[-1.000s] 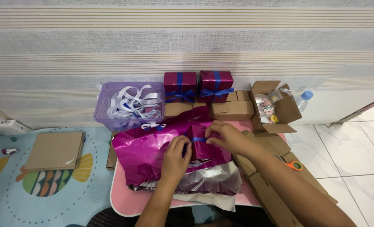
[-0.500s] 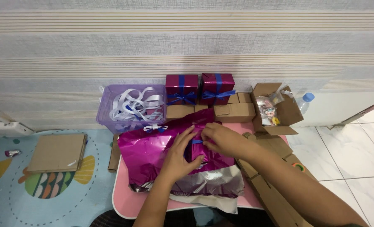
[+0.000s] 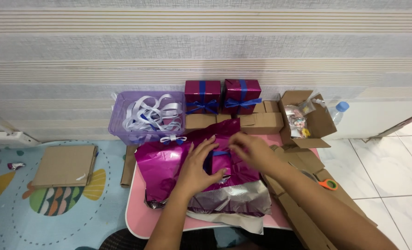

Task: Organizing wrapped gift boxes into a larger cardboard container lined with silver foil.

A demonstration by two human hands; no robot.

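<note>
A crumpled sheet of shiny magenta wrapping foil (image 3: 169, 162) lies over a small pink table (image 3: 134, 213). My left hand (image 3: 197, 167) presses on the foil around a small box with a blue ribbon (image 3: 220, 153), which is mostly hidden. My right hand (image 3: 252, 152) rests on the foil right beside it, fingers curled over the fold. Silver foil (image 3: 234, 199) spreads below both hands.
Two wrapped magenta boxes with blue bows (image 3: 202, 96) (image 3: 241, 95) stand on plain cardboard boxes (image 3: 261, 122) by the wall. A purple basket of ribbons (image 3: 143, 115) is at left, an open cardboard box (image 3: 303, 118) and a bottle (image 3: 338, 112) at right. Orange-handled scissors (image 3: 327, 184) lie at right. Flat cardboard (image 3: 64, 165) lies on the floor mat.
Both hands have shifted closer together on the foil. My left hand moved up and over the small box, and my right hand slid down toward it.
</note>
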